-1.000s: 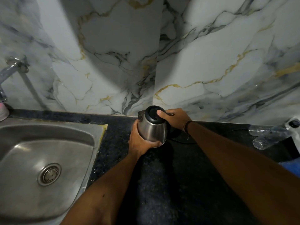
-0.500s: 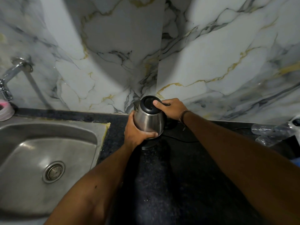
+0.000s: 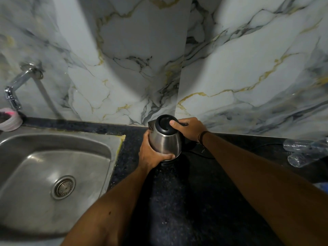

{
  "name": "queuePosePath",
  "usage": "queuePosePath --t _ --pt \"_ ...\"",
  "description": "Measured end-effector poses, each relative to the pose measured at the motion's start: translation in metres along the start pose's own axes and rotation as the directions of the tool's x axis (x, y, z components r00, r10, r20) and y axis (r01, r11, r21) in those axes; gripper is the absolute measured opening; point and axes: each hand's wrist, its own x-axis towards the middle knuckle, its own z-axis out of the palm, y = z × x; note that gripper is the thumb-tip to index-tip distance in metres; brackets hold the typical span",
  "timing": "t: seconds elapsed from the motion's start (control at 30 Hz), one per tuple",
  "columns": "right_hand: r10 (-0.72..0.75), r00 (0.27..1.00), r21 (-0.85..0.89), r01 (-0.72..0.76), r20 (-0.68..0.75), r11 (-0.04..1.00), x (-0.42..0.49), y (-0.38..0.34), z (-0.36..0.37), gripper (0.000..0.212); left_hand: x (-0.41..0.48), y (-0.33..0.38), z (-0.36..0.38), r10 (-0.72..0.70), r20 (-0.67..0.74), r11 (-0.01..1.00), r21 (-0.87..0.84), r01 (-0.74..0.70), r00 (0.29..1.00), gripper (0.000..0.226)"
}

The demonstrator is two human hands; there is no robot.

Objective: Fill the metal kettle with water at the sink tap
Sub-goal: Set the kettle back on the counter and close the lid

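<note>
The metal kettle (image 3: 165, 141), steel with a closed black lid, is held over the dark counter near the wall. My left hand (image 3: 151, 153) wraps around its lower body from the left. My right hand (image 3: 188, 128) grips the handle side, thumb resting on the lid. The steel sink (image 3: 53, 167) lies to the left with its drain in the middle. The chrome tap (image 3: 19, 84) juts from the wall at the far left, above the sink's back corner.
A marble-patterned wall (image 3: 230, 68) stands close behind the kettle. Clear plastic bottles (image 3: 307, 151) lie on the black counter (image 3: 186, 210) at the far right. A pink-and-white container (image 3: 9, 119) sits by the tap. A black cord (image 3: 200, 151) runs behind the kettle.
The kettle and both hands have shifted slightly left, toward the sink, and the view has turned so more of the sink and tap show. The grip is the same.
</note>
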Motion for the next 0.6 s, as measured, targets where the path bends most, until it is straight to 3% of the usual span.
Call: queuePosePath --t 0.6 --pt "0.002 1.000 -0.046 -0.002 -0.010 0.999 -0.004 0.003 0.004 0.050 0.004 -0.017 0.013 0.002 0.021 1.000 -0.031 -0.001 1.000 0.161"
